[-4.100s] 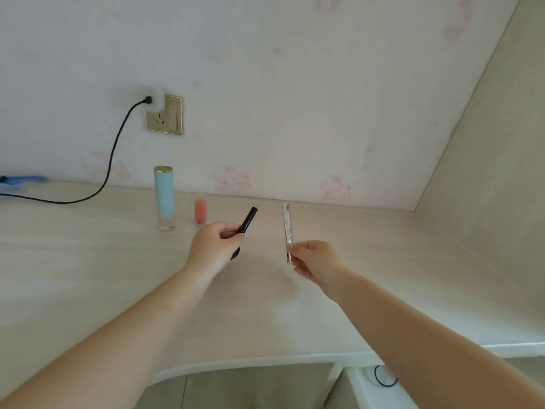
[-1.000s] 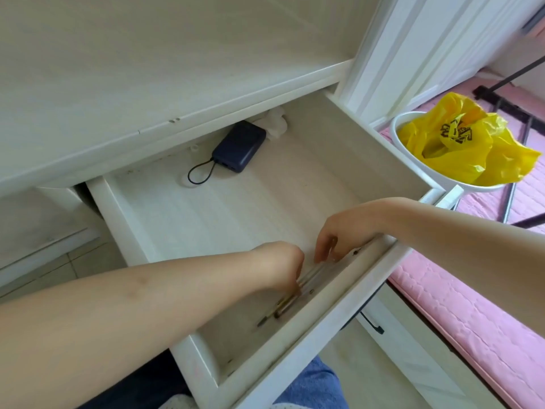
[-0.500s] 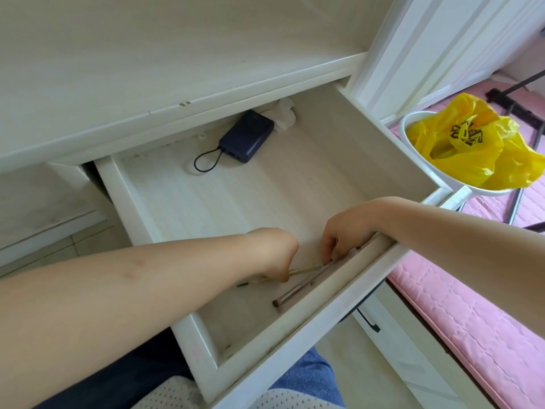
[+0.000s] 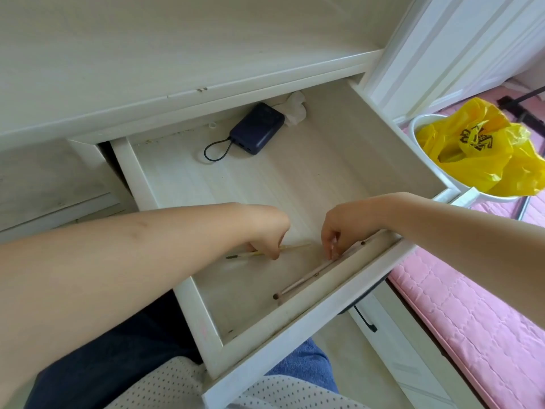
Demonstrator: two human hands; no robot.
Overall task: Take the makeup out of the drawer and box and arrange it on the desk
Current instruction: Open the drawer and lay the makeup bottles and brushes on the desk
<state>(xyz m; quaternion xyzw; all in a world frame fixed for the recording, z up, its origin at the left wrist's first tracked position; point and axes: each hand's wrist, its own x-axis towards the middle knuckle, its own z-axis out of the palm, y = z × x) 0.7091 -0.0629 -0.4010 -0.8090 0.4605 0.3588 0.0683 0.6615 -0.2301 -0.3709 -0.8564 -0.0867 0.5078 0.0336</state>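
Observation:
The white drawer [image 4: 309,326] stands pulled out below the desk top [image 4: 147,54]. My left hand [image 4: 265,231] is inside it, fingers pinched on a thin yellowish makeup brush [image 4: 295,247] that lies level just above the drawer floor. My right hand [image 4: 342,228] reaches down at the front wall, its fingertips on the upper end of a pale pink makeup brush [image 4: 303,280]. That brush lies along the inner front edge, its dark tip pointing left.
A dark blue power bank [image 4: 256,128] with a looped cord and a crumpled tissue [image 4: 293,109] lie at the drawer's back. A white bin with a yellow bag [image 4: 477,149] stands at the right, beside a pink mattress [image 4: 472,329]. My lap is under the drawer.
Earlier I held two slim items over the desk. In the last second, my left hand has drawn the yellowish brush away from the front wall; my right hand stays on the pink one.

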